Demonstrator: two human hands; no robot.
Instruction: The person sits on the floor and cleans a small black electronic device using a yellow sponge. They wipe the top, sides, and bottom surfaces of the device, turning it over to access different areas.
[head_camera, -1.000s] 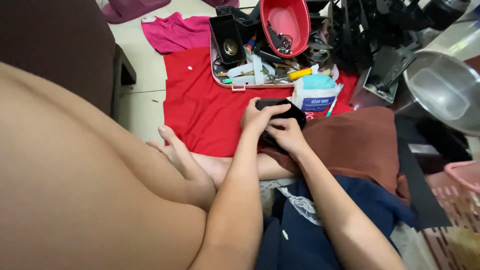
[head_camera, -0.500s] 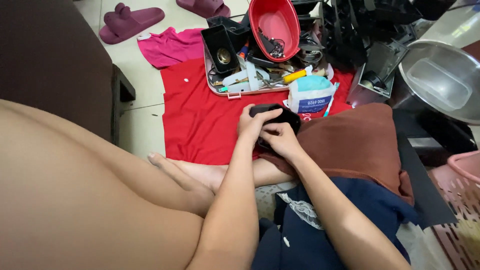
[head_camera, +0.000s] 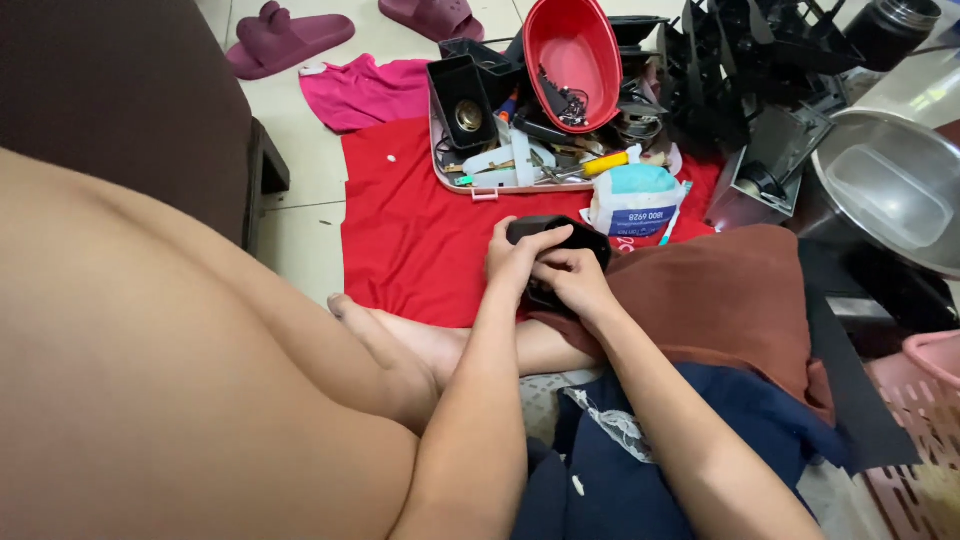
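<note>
Both my hands are closed around one small black device (head_camera: 560, 232) held just above a red cloth (head_camera: 410, 230) on the floor. My left hand (head_camera: 518, 258) wraps its near left side, fingers over the top. My right hand (head_camera: 572, 282) grips its lower right part, next to a brown cushion (head_camera: 720, 290). Most of the device is hidden under my fingers.
A tray of tools and parts (head_camera: 510, 165), a red plastic bowl (head_camera: 572, 55), a black speaker box (head_camera: 462, 100) and a white packet (head_camera: 636, 200) lie beyond the hands. A steel bowl (head_camera: 880, 190) sits right, purple slippers (head_camera: 285, 35) and a pink cloth (head_camera: 365, 92) far left. My bare leg crosses below.
The view has tilted down and nearer, so the hands sit lower in the picture. Both hands stay on the black device with only slight finger shifts.
</note>
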